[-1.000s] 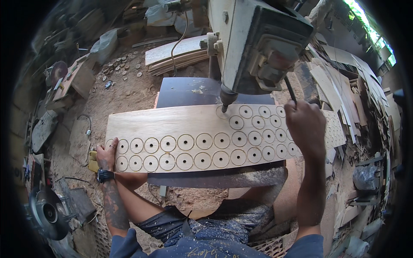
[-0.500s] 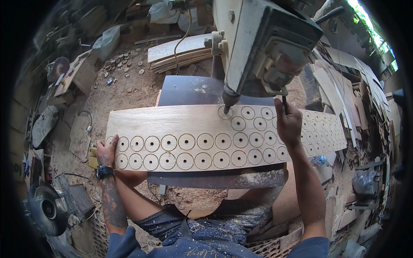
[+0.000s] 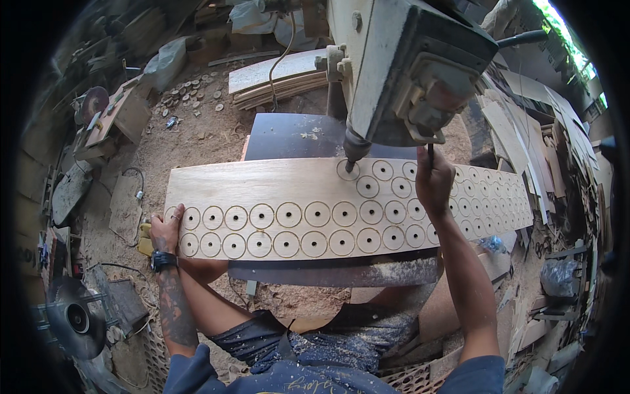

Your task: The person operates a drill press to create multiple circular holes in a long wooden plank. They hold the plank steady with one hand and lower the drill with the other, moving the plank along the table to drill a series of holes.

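A long pale plywood board (image 3: pixel 262 182) lies across the dark table (image 3: pixel 295 134) of a drill press (image 3: pixel 394 72). Rows of cut circles, each with a centre hole, cover its front and right parts. My left hand (image 3: pixel 166 230) grips the board's left end, thumb on top. My right hand (image 3: pixel 434 180) is closed round a dark feed lever (image 3: pixel 430 154) under the press head. The drill chuck (image 3: pixel 356 146) stands over a circle at the board's far edge, its bit reaching down to the wood. Whether the bit is cutting, I cannot tell.
Behind the press lies a stack of plywood boards (image 3: pixel 282 75). Round wooden discs (image 3: pixel 190 92) are scattered on the dusty floor. Offcuts (image 3: pixel 518 138) lean at the right. A round dark machine part (image 3: pixel 77 318) is at lower left. Another lever (image 3: pixel 523 39) sticks out at upper right.
The press levers have turned a little, the upper right one now sitting lower. My right hand has shifted slightly left with its lever. My left hand keeps its hold on the board.
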The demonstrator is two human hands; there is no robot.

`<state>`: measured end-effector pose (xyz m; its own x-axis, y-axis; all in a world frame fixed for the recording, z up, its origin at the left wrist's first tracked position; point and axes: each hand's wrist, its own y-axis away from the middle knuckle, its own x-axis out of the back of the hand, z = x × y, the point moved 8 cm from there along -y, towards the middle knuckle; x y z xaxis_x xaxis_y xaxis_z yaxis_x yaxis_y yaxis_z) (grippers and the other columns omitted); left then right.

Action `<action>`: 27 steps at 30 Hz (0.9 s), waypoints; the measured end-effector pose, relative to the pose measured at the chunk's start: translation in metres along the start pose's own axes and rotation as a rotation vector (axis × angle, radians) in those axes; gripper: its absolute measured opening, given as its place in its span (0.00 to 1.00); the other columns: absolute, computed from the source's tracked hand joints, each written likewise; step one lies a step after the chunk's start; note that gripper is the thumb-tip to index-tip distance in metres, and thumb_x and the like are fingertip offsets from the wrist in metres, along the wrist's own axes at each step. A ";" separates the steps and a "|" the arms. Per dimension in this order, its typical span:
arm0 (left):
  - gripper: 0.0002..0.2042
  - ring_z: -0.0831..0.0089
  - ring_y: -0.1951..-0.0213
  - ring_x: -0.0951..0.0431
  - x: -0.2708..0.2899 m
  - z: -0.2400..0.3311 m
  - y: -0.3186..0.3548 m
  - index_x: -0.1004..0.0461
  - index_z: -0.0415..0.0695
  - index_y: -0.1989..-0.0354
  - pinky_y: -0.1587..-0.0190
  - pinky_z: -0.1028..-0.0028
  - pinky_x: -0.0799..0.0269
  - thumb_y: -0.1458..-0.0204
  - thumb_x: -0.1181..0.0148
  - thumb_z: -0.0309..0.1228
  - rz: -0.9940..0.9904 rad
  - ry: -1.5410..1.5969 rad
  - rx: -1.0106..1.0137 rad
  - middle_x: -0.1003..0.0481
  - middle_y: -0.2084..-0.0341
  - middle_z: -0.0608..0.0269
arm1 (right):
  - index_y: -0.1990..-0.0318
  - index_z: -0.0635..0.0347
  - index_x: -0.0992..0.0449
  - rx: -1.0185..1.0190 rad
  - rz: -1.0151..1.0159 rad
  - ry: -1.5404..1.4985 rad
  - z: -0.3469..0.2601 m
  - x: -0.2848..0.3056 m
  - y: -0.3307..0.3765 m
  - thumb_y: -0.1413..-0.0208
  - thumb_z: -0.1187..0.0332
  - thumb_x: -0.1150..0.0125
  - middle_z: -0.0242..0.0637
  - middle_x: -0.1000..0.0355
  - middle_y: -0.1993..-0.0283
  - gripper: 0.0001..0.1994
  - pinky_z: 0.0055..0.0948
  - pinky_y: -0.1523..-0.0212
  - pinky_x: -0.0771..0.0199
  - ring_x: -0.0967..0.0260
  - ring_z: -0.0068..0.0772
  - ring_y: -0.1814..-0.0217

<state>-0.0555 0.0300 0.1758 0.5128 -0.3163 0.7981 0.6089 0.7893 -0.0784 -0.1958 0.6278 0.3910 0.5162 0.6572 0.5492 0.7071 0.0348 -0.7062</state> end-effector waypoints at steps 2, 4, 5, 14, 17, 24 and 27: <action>0.40 0.49 0.64 0.23 0.001 0.001 0.001 0.32 0.36 0.66 0.57 0.59 0.28 0.64 0.32 0.67 0.001 0.003 -0.001 0.24 0.69 0.42 | 0.76 0.64 0.30 -0.001 0.012 0.006 0.006 -0.002 0.000 0.35 0.61 0.45 0.41 0.36 0.86 0.18 0.36 0.80 0.38 0.37 0.35 0.86; 0.40 0.48 0.63 0.23 0.001 0.000 0.001 0.31 0.35 0.65 0.56 0.59 0.29 0.63 0.33 0.68 -0.003 -0.024 0.005 0.24 0.68 0.42 | 0.76 0.64 0.30 0.010 0.015 0.000 0.008 -0.006 0.000 0.35 0.61 0.45 0.41 0.36 0.86 0.19 0.35 0.80 0.38 0.37 0.36 0.86; 0.41 0.48 0.62 0.23 0.000 0.000 0.001 0.31 0.35 0.64 0.55 0.58 0.29 0.63 0.33 0.68 -0.011 -0.014 0.002 0.24 0.67 0.41 | 0.76 0.64 0.30 -0.029 0.009 0.009 0.010 -0.007 0.001 0.35 0.61 0.45 0.42 0.35 0.86 0.18 0.37 0.79 0.37 0.35 0.38 0.85; 0.42 0.45 0.57 0.22 -0.007 -0.004 -0.003 0.29 0.34 0.60 0.52 0.57 0.29 0.61 0.37 0.69 -0.047 -0.072 0.012 0.23 0.62 0.38 | 0.64 0.63 0.25 -0.119 -0.468 0.714 -0.112 0.096 -0.057 0.38 0.64 0.41 0.44 0.25 0.74 0.10 0.41 0.70 0.30 0.27 0.39 0.75; 0.43 0.45 0.55 0.22 -0.005 0.001 -0.005 0.30 0.34 0.58 0.51 0.57 0.29 0.60 0.37 0.69 -0.076 -0.058 0.017 0.23 0.60 0.37 | 0.65 0.63 0.23 0.351 -0.136 0.791 -0.186 0.129 -0.146 0.38 0.62 0.43 0.39 0.25 0.75 0.12 0.32 0.75 0.34 0.30 0.27 0.79; 0.45 0.48 0.55 0.22 -0.022 0.031 -0.029 0.29 0.33 0.57 0.52 0.59 0.29 0.62 0.37 0.71 -0.084 0.013 -0.019 0.23 0.60 0.38 | 0.72 0.65 0.20 0.241 -0.145 0.777 -0.192 0.106 -0.238 0.43 0.59 0.39 0.40 0.27 0.80 0.16 0.35 0.72 0.32 0.32 0.29 0.79; 0.44 0.49 0.55 0.22 -0.038 0.052 -0.052 0.29 0.34 0.58 0.52 0.59 0.29 0.63 0.36 0.71 -0.069 -0.024 -0.043 0.23 0.61 0.39 | 0.74 0.66 0.19 0.218 -0.143 0.771 -0.202 0.103 -0.234 0.45 0.61 0.36 0.42 0.26 0.80 0.15 0.37 0.70 0.31 0.30 0.31 0.78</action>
<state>-0.1381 0.0286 0.1807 0.4545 -0.3558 0.8166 0.6676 0.7429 -0.0478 -0.2107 0.5349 0.7031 0.6721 -0.0656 0.7376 0.7223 0.2774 -0.6335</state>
